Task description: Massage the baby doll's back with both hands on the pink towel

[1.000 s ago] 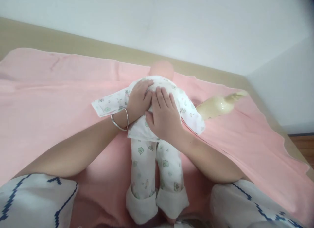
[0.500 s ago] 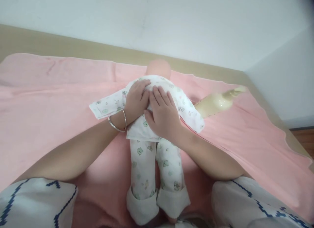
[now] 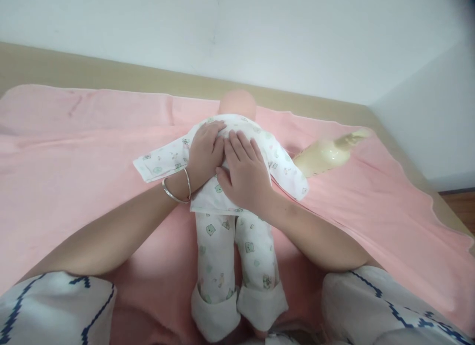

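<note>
1. Wall [image 3: 289, 43], pale and plain, fills the view at 12 o'clock from your hands.
2. Under your work a pink blanket [image 3: 74, 186] spreads wide, its far edge short of the wall.
3. Your doll [image 3: 213, 201] lies on the blanket directly beneath your hands, apparently face down: head toward 12 o'clock, legs toward 6, printed sleeves at 9 and 3.
4. Your own white cuffs [image 3: 55, 305] with dark blue lines sit at 8 and 4 o'clock.
5. Your right hand [image 3: 247, 174] rests flat on the doll's back, fingers together, pointing toward 11.
6. Your left hand [image 3: 207, 152] lies flat just beside it at 10 o'clock, its thumb appearing to touch the right fingers; neither hand grips.
7. Near the doll's sleeve, at 3 o'clock from you, a cream bottle [image 3: 328, 156] lies on its side; the marks along its edge are too small to read.
8. You wear a silver bangle [image 3: 166, 189] on your left wrist.
9. Small green bear heads [image 3: 211, 229] decorate the doll's trousers, at 6 o'clock.
</note>
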`<state>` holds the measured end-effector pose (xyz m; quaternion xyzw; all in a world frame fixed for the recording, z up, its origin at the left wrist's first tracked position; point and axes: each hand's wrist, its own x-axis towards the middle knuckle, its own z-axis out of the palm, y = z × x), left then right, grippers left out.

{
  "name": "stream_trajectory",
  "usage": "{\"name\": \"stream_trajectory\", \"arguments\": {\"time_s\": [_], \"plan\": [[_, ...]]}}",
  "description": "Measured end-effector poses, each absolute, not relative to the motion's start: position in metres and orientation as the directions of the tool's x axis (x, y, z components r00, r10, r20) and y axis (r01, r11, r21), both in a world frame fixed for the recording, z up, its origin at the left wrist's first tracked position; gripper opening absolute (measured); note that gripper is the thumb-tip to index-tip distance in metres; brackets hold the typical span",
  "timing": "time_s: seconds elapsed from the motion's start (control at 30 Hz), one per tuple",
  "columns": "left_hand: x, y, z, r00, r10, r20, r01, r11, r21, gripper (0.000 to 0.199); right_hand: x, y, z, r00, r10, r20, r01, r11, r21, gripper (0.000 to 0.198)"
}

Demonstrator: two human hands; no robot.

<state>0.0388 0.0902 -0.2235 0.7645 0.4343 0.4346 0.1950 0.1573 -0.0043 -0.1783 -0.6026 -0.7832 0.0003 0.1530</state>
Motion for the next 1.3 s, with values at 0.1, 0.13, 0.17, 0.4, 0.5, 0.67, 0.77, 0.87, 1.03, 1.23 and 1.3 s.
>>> {"name": "stream_trajectory", "arguments": {"time_s": [0.1,0.13,0.17,0.4,0.5,0.67,0.77,0.87,1.03,1.23,1.3], "plan": [[0.040,0.087,-0.219,0.254,0.845,0.470,0.527,-0.528,0.666,0.036,0.158,-0.005,-0.177,-0.223,0.945,0.239,0.942,0.272,-0.195,0.063],[0.040,0.086,-0.217,0.261,0.847,0.463,0.538,-0.526,0.658,0.037,0.158,-0.004,-0.177,-0.222,0.946,0.237,0.941,0.272,-0.202,0.062],[0.040,0.085,-0.216,0.269,0.848,0.456,0.548,-0.524,0.652,0.038,0.159,-0.004,-0.176,-0.219,0.947,0.237,0.940,0.270,-0.210,0.061],[0.048,0.062,-0.213,0.275,0.849,0.451,0.567,-0.522,0.637,0.037,0.177,0.018,-0.174,-0.158,0.960,0.232,0.925,0.226,-0.306,0.056],[0.056,0.040,-0.208,0.313,0.842,0.439,0.599,-0.534,0.597,0.049,0.190,0.033,-0.176,-0.133,0.965,0.228,0.920,0.206,-0.333,0.054],[0.060,0.019,-0.200,0.397,0.816,0.420,0.619,-0.576,0.533,0.053,0.204,0.046,-0.181,-0.109,0.970,0.218,0.916,0.183,-0.358,0.054],[0.059,0.022,-0.201,0.396,0.816,0.420,0.591,-0.577,0.564,0.052,0.204,0.046,-0.180,-0.107,0.970,0.217,0.914,0.182,-0.361,0.053],[0.057,0.027,-0.202,0.380,0.829,0.409,0.573,-0.559,0.599,0.051,0.200,0.042,-0.176,-0.102,0.976,0.193,0.925,0.164,-0.343,0.054],[0.054,0.036,-0.201,0.365,0.856,0.367,0.545,-0.516,0.661,0.051,0.191,0.033,-0.168,-0.077,0.986,0.146,0.947,0.118,-0.297,0.054],[0.042,0.070,-0.211,0.307,0.894,0.327,0.551,-0.447,0.705,0.053,0.171,0.008,-0.169,-0.128,0.976,0.176,0.960,0.166,-0.226,0.056],[0.039,0.081,-0.217,0.305,0.883,0.358,0.555,-0.470,0.687,0.051,0.165,0.000,-0.171,-0.180,0.964,0.194,0.954,0.220,-0.206,0.057]]}}
